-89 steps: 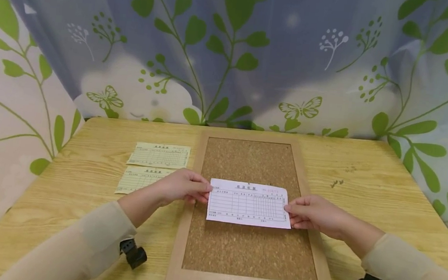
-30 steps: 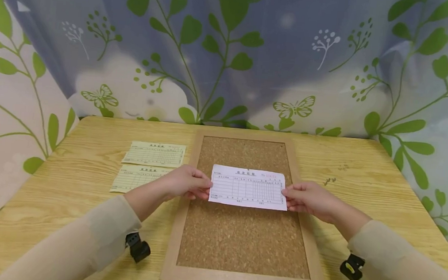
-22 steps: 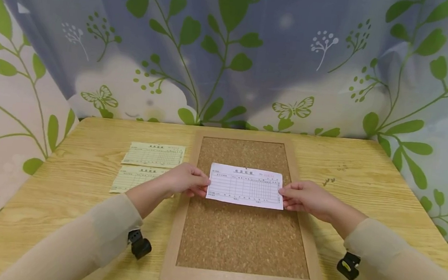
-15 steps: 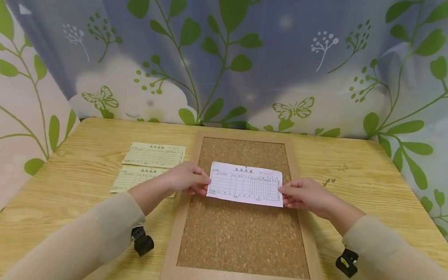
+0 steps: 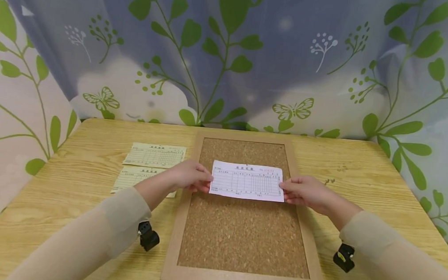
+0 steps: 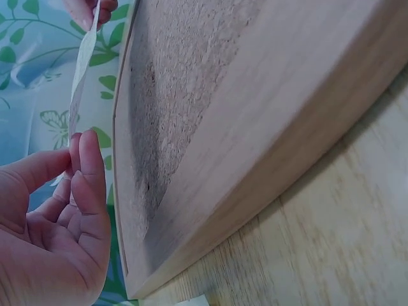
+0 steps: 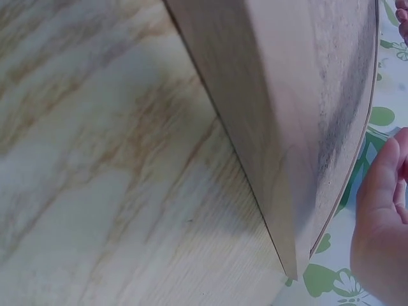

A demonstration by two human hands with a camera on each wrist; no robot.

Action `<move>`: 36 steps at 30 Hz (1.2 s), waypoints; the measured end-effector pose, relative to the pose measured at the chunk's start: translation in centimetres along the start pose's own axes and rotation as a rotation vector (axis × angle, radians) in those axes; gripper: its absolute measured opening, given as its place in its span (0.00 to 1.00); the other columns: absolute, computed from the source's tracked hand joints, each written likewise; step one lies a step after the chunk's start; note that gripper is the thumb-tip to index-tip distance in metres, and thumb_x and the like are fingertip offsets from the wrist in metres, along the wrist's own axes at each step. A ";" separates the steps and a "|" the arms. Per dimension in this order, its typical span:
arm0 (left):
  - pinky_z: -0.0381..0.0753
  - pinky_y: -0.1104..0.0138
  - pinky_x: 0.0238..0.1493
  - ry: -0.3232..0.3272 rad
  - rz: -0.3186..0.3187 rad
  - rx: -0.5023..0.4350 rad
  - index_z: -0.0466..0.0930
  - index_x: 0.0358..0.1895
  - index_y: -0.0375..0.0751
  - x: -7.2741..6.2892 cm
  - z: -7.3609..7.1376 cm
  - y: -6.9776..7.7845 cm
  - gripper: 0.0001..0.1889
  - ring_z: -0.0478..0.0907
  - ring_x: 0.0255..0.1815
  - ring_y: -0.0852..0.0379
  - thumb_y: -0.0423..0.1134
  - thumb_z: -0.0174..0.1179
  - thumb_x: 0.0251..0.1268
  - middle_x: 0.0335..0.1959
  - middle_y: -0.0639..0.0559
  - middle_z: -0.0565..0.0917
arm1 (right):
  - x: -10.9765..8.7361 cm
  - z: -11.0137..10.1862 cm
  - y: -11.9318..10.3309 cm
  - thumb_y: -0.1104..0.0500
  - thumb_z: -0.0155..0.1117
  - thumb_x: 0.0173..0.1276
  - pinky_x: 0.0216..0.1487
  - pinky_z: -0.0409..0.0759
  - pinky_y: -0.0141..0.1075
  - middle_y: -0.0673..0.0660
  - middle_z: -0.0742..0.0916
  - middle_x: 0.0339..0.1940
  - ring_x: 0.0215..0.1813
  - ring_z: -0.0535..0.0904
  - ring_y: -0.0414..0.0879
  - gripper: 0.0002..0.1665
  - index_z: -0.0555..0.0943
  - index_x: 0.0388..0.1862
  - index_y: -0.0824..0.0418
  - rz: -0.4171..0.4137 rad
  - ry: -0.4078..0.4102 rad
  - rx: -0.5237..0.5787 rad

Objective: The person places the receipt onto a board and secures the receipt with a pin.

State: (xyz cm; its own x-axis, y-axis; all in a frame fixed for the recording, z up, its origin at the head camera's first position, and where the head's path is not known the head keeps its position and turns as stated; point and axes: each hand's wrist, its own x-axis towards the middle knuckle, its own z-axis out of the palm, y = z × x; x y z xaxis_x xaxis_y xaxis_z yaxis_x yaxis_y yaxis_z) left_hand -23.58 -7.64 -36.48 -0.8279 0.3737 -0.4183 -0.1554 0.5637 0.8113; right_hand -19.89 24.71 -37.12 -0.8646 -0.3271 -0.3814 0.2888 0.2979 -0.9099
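Note:
A white printed receipt slip (image 5: 248, 181) is held level across the framed cork board (image 5: 244, 244) in the head view. My left hand (image 5: 190, 176) pinches its left edge between thumb and fingers. At the other end, my right hand (image 5: 309, 193) pinches the right edge. In the left wrist view the slip (image 6: 83, 76) appears nearly edge-on, apart from the cork, with the left hand (image 6: 60, 220) below it. The right wrist view shows only part of the right hand (image 7: 386, 223), beside the board's frame (image 7: 255, 127).
Two yellow receipt slips (image 5: 156, 156) lie one behind the other on the wooden table (image 5: 61, 214), left of the board; the left arm partly covers the nearer one. Several small dark objects (image 5: 329, 181), too small to identify, lie to the right. A leaf-patterned curtain (image 5: 254, 71) stands behind.
Both hands have carried the white slip farther up the board, away from the body, still gripping its two ends. The head view has shifted slightly. The yellow slips stay put.

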 end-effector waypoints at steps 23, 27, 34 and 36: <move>0.69 0.72 0.23 -0.017 0.009 0.070 0.83 0.37 0.32 1.3 -0.5 0.6 0.11 0.80 0.25 0.62 0.37 0.55 0.67 0.24 0.49 0.84 | 1.5 -0.4 -0.8 0.61 0.52 0.72 0.38 0.79 0.31 0.53 0.80 0.28 0.31 0.77 0.39 0.14 0.74 0.42 0.75 0.027 0.045 -0.063; 0.68 0.73 0.22 -0.013 0.002 0.069 0.83 0.37 0.32 1.5 -0.7 0.6 0.11 0.80 0.24 0.62 0.36 0.55 0.67 0.24 0.49 0.84 | 1.7 -0.4 -0.8 0.61 0.52 0.72 0.38 0.79 0.31 0.53 0.80 0.28 0.31 0.77 0.39 0.14 0.74 0.42 0.75 0.034 0.041 -0.065; 0.65 0.74 0.19 -0.007 -0.010 0.050 0.83 0.38 0.31 2.1 -0.8 0.8 0.10 0.80 0.21 0.63 0.35 0.55 0.66 0.22 0.50 0.84 | 2.3 -0.6 -0.9 0.61 0.51 0.72 0.38 0.79 0.31 0.52 0.80 0.28 0.31 0.77 0.38 0.16 0.74 0.45 0.76 0.026 0.044 -0.087; 0.65 0.74 0.19 -0.009 -0.015 0.046 0.82 0.38 0.30 2.2 -0.7 0.9 0.10 0.80 0.21 0.63 0.35 0.55 0.66 0.21 0.51 0.83 | 2.5 -0.8 -0.9 0.61 0.51 0.72 0.37 0.79 0.31 0.53 0.80 0.27 0.30 0.76 0.38 0.16 0.74 0.45 0.76 0.032 0.047 -0.093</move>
State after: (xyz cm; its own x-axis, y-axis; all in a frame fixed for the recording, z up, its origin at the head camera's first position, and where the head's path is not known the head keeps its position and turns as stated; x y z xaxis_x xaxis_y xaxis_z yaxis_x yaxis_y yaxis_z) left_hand -25.95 -6.81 -36.43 -0.8206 0.3714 -0.4344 -0.1428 0.6027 0.7851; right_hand -22.65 24.30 -37.11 -0.8744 -0.2743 -0.4001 0.2790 0.3904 -0.8773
